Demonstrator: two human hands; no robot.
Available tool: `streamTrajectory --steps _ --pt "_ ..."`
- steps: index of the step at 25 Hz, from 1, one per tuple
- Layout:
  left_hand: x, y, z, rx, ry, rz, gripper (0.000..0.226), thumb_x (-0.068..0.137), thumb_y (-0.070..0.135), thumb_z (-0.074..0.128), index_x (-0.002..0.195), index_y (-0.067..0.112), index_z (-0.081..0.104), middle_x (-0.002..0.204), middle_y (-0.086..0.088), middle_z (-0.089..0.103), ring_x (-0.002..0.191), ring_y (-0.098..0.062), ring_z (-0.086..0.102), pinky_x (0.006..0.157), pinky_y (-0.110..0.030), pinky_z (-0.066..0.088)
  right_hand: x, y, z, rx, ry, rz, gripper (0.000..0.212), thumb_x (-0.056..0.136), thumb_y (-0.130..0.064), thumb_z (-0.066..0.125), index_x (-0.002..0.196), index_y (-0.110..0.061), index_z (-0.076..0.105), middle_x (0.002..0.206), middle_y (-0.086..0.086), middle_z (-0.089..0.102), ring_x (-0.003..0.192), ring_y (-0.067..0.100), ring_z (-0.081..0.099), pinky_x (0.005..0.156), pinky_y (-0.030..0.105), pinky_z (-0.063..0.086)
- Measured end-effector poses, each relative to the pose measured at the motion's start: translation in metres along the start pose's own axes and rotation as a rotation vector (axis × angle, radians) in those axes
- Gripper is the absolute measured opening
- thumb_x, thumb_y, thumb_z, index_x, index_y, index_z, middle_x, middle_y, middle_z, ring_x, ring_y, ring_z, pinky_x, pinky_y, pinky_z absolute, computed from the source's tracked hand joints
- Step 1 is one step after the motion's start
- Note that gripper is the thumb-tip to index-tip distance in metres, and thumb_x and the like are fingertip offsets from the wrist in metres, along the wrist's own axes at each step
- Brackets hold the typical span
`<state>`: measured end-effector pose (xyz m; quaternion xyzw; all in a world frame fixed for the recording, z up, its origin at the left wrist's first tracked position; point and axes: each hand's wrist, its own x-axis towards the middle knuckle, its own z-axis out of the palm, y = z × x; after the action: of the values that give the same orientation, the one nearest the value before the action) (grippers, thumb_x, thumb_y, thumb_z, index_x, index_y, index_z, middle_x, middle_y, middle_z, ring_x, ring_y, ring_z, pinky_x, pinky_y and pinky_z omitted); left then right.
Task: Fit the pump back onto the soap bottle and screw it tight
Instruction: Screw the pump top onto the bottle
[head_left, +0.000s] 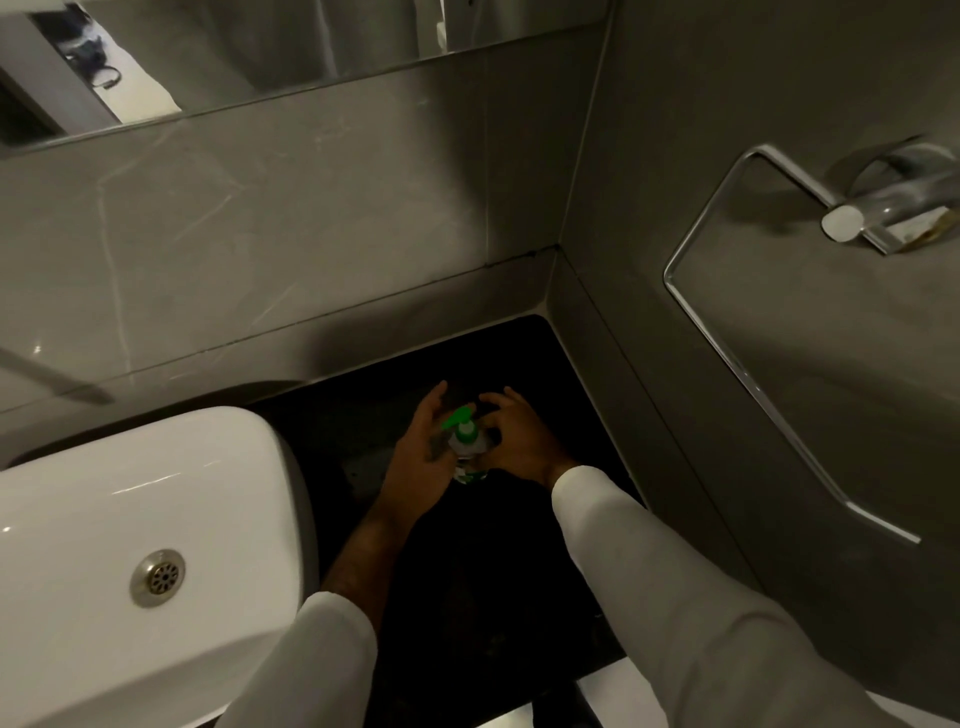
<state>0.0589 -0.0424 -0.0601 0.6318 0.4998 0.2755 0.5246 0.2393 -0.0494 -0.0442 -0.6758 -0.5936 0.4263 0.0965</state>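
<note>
Centre frame, soap bottle (470, 457) stands on dark surface (467, 571) w/ green pump (460, 420) on top. Left hand (423, 447) wraps bottle body; right hand (511, 436) curls round it at pump collar. White sink (104, 519) lower left.

The soap bottle (469, 457) stands upright on the counter (467, 571) in front of you, in the corner where the back wall (260, 208) meets the side wall (779, 364). The pump (460, 420) sits on top of the bottle. Your left hand (423, 452) is at the left side of the bottle and your right hand (519, 441) at its right side, so the bottle is between them. The basin (130, 545) lies on the counter to your left. The towel ring (779, 312) hangs on the side wall to your right. The mirror (234, 52) is on the back wall, above the counter.
</note>
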Motion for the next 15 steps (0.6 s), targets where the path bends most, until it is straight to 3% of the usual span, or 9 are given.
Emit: streamTrajectory --steps 2,4,7,9,12,15 --pt "-0.0046 0.0007 0.0016 0.010 0.036 -0.001 0.077 0.086 0.013 0.076 0.151 0.025 0.037 0.140 0.010 0.054 0.123 0.008 0.056 0.091 -0.007 0.048 0.0000 0.0005 0.0012 -0.016 0.001 -0.010 0.051 0.077 -0.030 0.086 0.125 -0.018 0.076 0.167 -0.001 0.035 0.160 0.032 0.012 0.129 0.054 0.020" --pt "-0.0033 0.0019 0.0005 0.006 0.113 -0.018 0.069 0.085 0.014 0.080 0.143 0.026 0.046 0.126 0.009 0.062 0.114 0.001 0.064 0.085 -0.007 0.051 0.0004 0.0007 0.0034 -0.007 0.002 -0.011 0.049 0.077 -0.029 0.086 0.124 -0.017 0.076 0.166 -0.001 0.036 0.160 0.032 0.013 0.129 0.055 0.021" --pt "-0.0024 0.0011 -0.0030 -0.017 0.006 -0.021 0.074 0.092 0.000 0.070 0.153 0.020 0.035 0.135 0.007 0.059 0.120 0.004 0.060 0.099 -0.016 0.052 0.0011 0.0037 0.0025 0.029 0.006 0.013 0.051 0.075 -0.030 0.087 0.124 -0.020 0.076 0.166 -0.001 0.037 0.160 0.032 0.013 0.128 0.056 0.021" --pt "-0.0060 0.0042 -0.0028 0.016 0.026 -0.005 0.077 0.088 0.007 0.076 0.152 0.022 0.036 0.137 0.011 0.056 0.120 0.011 0.057 0.092 -0.005 0.047 0.0026 0.0049 0.0020 0.027 -0.001 0.016 0.050 0.076 -0.031 0.086 0.124 -0.021 0.076 0.166 -0.001 0.036 0.161 0.032 0.012 0.128 0.057 0.019" --pt "-0.0029 0.0080 -0.0035 0.073 0.131 0.016 0.059 0.083 0.014 0.083 0.134 0.019 0.054 0.109 0.016 0.069 0.102 0.000 0.069 0.078 -0.002 0.048 0.0036 0.0047 0.0046 0.039 0.003 0.019 0.050 0.076 -0.031 0.087 0.123 -0.020 0.075 0.166 -0.002 0.037 0.161 0.030 0.013 0.128 0.057 0.020" --pt "-0.0011 0.0068 -0.0059 0.099 0.061 0.034 0.057 0.089 0.002 0.073 0.141 0.014 0.051 0.123 0.025 0.063 0.107 0.014 0.063 0.085 0.000 0.045 0.0047 0.0038 0.0033 0.081 0.003 0.018 0.055 0.075 -0.027 0.087 0.127 -0.017 0.073 0.165 -0.004 0.038 0.161 0.029 0.016 0.128 0.056 0.024"
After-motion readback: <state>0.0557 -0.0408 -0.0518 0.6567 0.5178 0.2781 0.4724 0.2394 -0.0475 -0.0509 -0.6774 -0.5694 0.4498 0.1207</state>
